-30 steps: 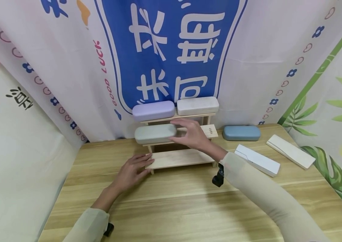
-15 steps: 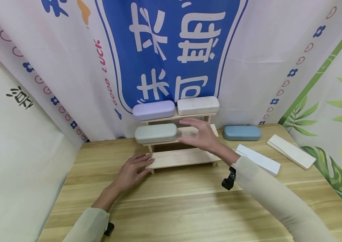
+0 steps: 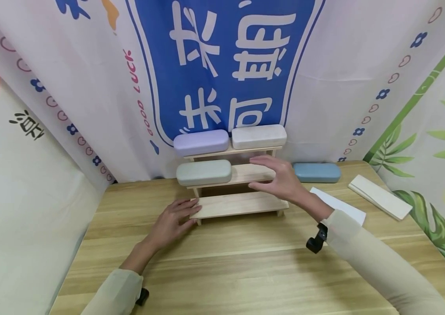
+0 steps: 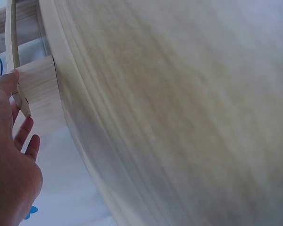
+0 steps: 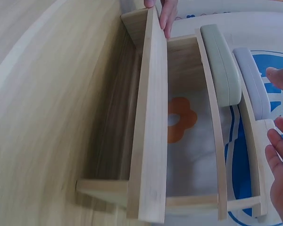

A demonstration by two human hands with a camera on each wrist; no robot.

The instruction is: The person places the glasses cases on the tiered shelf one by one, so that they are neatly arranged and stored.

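A three-tier wooden display rack (image 3: 242,204) stands at the back of the table. My left hand (image 3: 169,225) holds the left end of its lowest board, fingers on top; the left wrist view shows the fingers around that board's end. A grey-green glasses case (image 3: 204,172) lies on the left half of the middle tier. To its right, my right hand (image 3: 279,177) hovers in front of the middle tier, thumb and fingers spread apart with nothing between them. On the top tier sit a lilac glasses case (image 3: 201,142) and a white glasses case (image 3: 259,136), side by side.
Right of the rack, a blue glasses case (image 3: 317,173) lies near the back edge. In front of it are a white flat case (image 3: 340,206), partly hidden by the right forearm, and a cream flat case (image 3: 380,197). A printed curtain (image 3: 324,105) hangs behind the wooden table (image 3: 222,267).
My right hand has let go of the grey-green glasses case and moved away to the right. The case stays on the middle tier. My left hand has kept its place.
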